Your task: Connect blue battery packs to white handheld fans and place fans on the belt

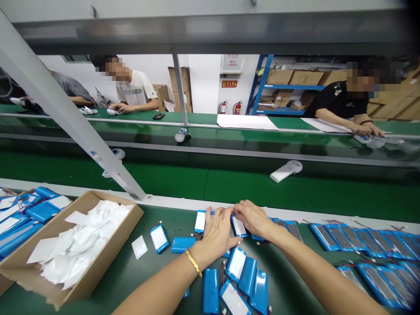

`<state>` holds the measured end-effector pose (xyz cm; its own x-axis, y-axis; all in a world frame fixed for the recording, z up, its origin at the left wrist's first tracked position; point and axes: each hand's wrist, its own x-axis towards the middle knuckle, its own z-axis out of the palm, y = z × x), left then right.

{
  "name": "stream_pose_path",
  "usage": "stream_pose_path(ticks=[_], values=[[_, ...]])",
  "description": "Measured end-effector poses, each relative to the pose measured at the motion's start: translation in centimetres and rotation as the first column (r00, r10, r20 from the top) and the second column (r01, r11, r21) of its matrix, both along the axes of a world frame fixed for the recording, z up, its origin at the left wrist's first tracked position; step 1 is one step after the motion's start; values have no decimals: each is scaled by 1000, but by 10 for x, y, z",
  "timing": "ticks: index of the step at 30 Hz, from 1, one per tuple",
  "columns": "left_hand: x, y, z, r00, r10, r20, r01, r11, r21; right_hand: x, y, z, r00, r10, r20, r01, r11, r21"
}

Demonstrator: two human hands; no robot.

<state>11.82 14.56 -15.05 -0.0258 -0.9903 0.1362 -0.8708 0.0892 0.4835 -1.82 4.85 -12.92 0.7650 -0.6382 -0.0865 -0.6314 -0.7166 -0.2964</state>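
Note:
My left hand (216,232) lies with fingers spread over blue battery packs, its thumb at the lower end of a white-faced battery pack (239,226). At the upper end of that same pack, the curled fingers of my right hand (252,216) pinch its edge. Another white-faced battery pack (200,221) shows beside my left fingers, partly covered by them. Below my hands lie several loose packs, such as a plain blue battery pack (210,291), some with white faces. A separate battery pack (159,238) rests near a square white sheet (139,247).
A cardboard box (108,258) of white paper pieces stands at left, beside piled blue packs (42,210). Rows of grey-faced packs (367,239) lie at right. Beyond the metal rail, a green conveyor (183,179) carries a white handheld device (286,171). Co-workers sit across.

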Motion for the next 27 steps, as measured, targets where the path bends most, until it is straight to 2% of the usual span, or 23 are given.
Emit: stream_pose_path(ticks=[5, 11, 16, 20, 22, 27], values=[[0, 0, 2, 1000, -12, 5, 12, 1000, 17, -5, 0, -2, 997, 80, 12, -79, 996, -48], [1, -3, 5, 999, -30, 15, 29, 999, 31, -6, 3, -6, 994, 91, 60, -88, 995, -50], [3, -4, 2, 999, -38, 11, 38, 998, 40, -19, 13, 16, 985, 50, 164, -60, 997, 57], [16, -1, 4, 997, -75, -3, 75, 995, 65, -21, 15, 32, 973, -26, 230, -12, 987, 159], [28, 1, 7, 996, -87, -14, 88, 992, 93, -12, 16, 30, 970, -67, 233, 27, 985, 171], [52, 6, 10, 994, -97, -45, 103, 983, 154, 23, 24, 10, 982, -115, 149, 97, 987, 127]])
